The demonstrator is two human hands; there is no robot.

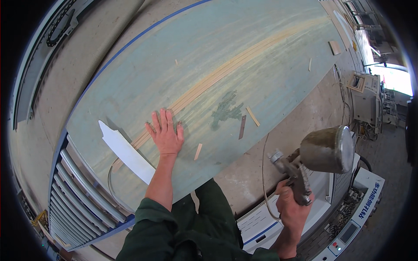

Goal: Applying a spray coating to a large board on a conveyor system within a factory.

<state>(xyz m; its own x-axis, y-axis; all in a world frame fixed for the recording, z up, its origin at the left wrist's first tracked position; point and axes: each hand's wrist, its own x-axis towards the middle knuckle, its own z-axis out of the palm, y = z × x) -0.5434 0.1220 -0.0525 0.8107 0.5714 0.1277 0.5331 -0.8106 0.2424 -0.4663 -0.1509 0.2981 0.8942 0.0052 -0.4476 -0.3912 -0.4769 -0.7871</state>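
Note:
My left hand (166, 135) lies flat with its fingers spread on a bundle of long, thin wood strips (226, 69). The strips run side by side across a worn greenish tabletop (143, 69), from the near left toward the far right. Off the table's right side, my right hand (292, 209) grips a spray gun (296, 176) by its handle. A round, stained metal cup (326, 150) sits on the gun, whose nozzle points to the left. Beside my left hand, a white curved piece (126, 152) with a notched end lies across the strips.
Small wood offcuts (252, 116) and a dark flat piece (242, 127) are scattered on the table. A roller conveyor (82, 195) adjoins its left end. A thin hose (264, 174) hangs near the right hand. White machinery (357, 209) with a control panel stands at lower right.

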